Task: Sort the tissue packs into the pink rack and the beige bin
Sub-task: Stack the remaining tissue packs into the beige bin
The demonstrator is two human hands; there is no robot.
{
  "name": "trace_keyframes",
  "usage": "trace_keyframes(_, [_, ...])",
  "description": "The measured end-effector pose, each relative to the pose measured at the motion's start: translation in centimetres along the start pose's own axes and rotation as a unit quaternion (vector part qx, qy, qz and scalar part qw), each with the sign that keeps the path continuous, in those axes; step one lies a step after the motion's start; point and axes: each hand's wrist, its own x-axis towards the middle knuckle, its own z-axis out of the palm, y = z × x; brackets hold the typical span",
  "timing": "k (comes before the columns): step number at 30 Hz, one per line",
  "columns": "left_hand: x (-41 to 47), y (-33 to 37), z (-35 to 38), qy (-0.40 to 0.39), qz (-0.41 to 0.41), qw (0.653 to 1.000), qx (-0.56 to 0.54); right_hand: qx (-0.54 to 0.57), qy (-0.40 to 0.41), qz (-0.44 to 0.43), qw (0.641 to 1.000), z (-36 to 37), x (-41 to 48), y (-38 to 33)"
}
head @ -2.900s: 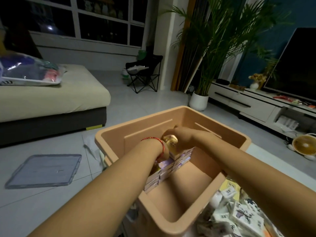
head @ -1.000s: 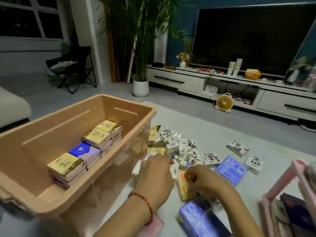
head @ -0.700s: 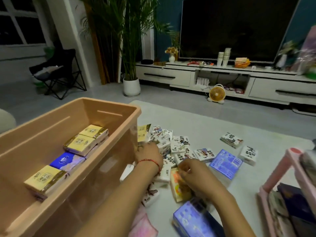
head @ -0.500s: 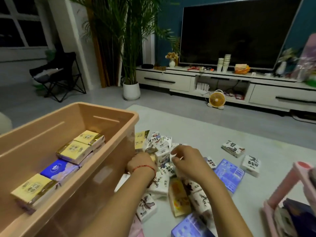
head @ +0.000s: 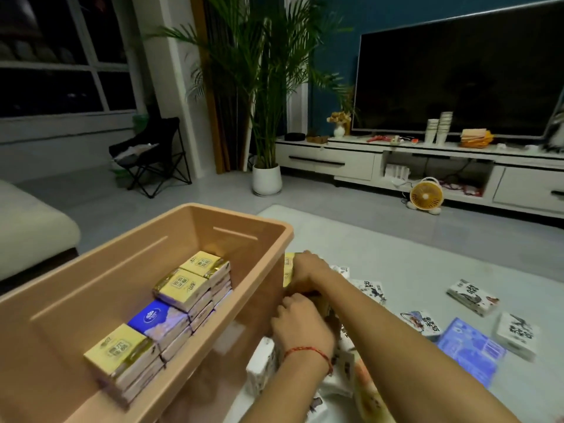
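At centre frame the right hand (head: 309, 274) grips a yellow tissue pack (head: 288, 268) just beside the beige bin (head: 265, 239) (stacked packs (head: 183, 288) inside). Below it the left hand (head: 300, 326) curls over loose packs (head: 471, 296); its hold I cannot tell.

right hand (head: 309, 274) grips a yellow tissue pack (head: 288, 266) just beside the beige bin (head: 260, 300), left hand (head: 300, 324) close by.

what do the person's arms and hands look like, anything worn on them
Both forearms are bare, with no sleeves in view. The left hand has a thin red cord bracelet round its wrist. The right hand shows no ring, watch or glove.
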Motion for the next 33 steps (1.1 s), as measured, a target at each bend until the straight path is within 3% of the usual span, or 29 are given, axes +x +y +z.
trace_keyframes(7, [-3.8, 2.5, -5.1, -0.020, 0.029, 0.987, -0.159, 0.161, 0.217, 0.053, 0.961, -6.6, -3.4, 3.9])
trace_keyframes(10, [-6.1, 3.0, -9.9, -0.021, 0.071, 0.979, -0.187, 0.276, 0.329, 0.037, 0.902, -9.5, -6.7, 3.7])
trace_keyframes(12, [-6.9, 1.5, -14.0, -0.014, 0.077, 0.973, -0.216, 0.354, 0.359, -0.009, 0.863, -11.6, -8.8, 1.7])
trace_keyframes(15, [-6.6, -4.1, -19.5, 0.006, 0.035, 0.971, -0.236, 0.411, 0.310, -0.090, 0.853, -13.4, -11.5, -3.5])
trace_keyframes(17, [-5.4, -8.5, -21.2, 0.036, -0.039, 0.970, -0.236, 0.346, 0.245, -0.123, 0.897, -13.3, -12.3, -7.7])
trace_keyframes(19, [-5.5, -11.7, -21.3, -0.031, -0.103, 0.951, -0.291, 0.221, 0.137, -0.151, 0.954, -12.4, -12.2, -12.0])
trace_keyframes(21, [-5.7, -13.6, -20.4, -0.124, -0.131, 0.943, -0.278, 0.149, 0.009, -0.167, 0.975, -10.8, -11.5, -15.8])
trace_keyframes(23, [-5.1, -15.5, -19.2, -0.150, -0.159, 0.938, -0.268, 0.063, -0.069, -0.150, 0.984, -8.9, -10.6, -18.3])
trace_keyframes(26, [-3.8, -16.9, -18.6, -0.174, -0.190, 0.945, -0.204, -0.047, -0.098, -0.134, 0.985, -6.9, -9.0, -20.4])
trace_keyframes(29, [-2.9, -17.7, -18.0, -0.178, -0.218, 0.951, -0.124, -0.071, -0.095, -0.147, 0.982, -5.7, -8.0, -21.2])
trace_keyframes(33, [-1.4, -18.1, -17.7, -0.148, -0.224, 0.953, -0.142, -0.113, -0.082, -0.184, 0.973, -4.9, -7.1, -21.9])
